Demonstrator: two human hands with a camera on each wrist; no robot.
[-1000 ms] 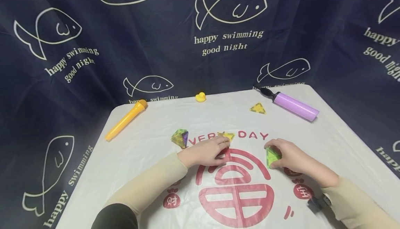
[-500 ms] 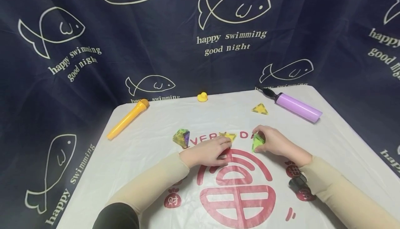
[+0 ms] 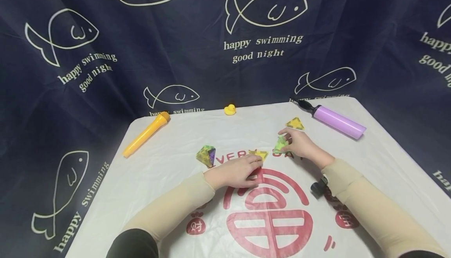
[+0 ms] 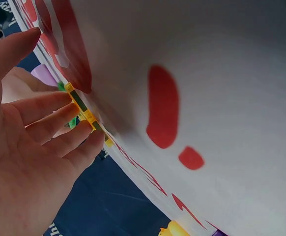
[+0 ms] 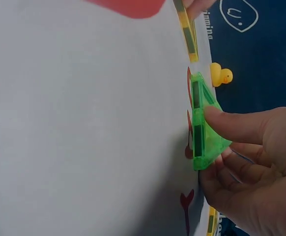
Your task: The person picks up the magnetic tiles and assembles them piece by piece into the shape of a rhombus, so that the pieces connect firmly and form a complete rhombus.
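My right hand (image 3: 300, 145) pinches a see-through green triangular magnetic tile (image 3: 280, 145) between thumb and fingers. In the right wrist view the green tile (image 5: 198, 132) shows dark magnets along one edge, close over the cloth. My left hand (image 3: 237, 171) lies with fingers extended, fingertips at a yellow triangular magnetic tile (image 3: 260, 155) on the table. In the left wrist view the fingertips meet the edge of that yellow tile (image 4: 87, 114), thumb held apart. A joined piece of green, yellow and purple tiles (image 3: 206, 156) stands left of the left hand.
Another yellow triangular tile (image 3: 295, 123) lies just beyond the right hand. Toward the back are a purple hand pump (image 3: 338, 121), a small rubber duck (image 3: 230, 109) and an orange toy microphone (image 3: 147, 134). Dark fish-print curtain surrounds the white cloth-covered table (image 3: 116, 195).
My right hand has carried the green tile left and away from me, closer to the yellow tile by the left fingers. The left hand has stayed in place.
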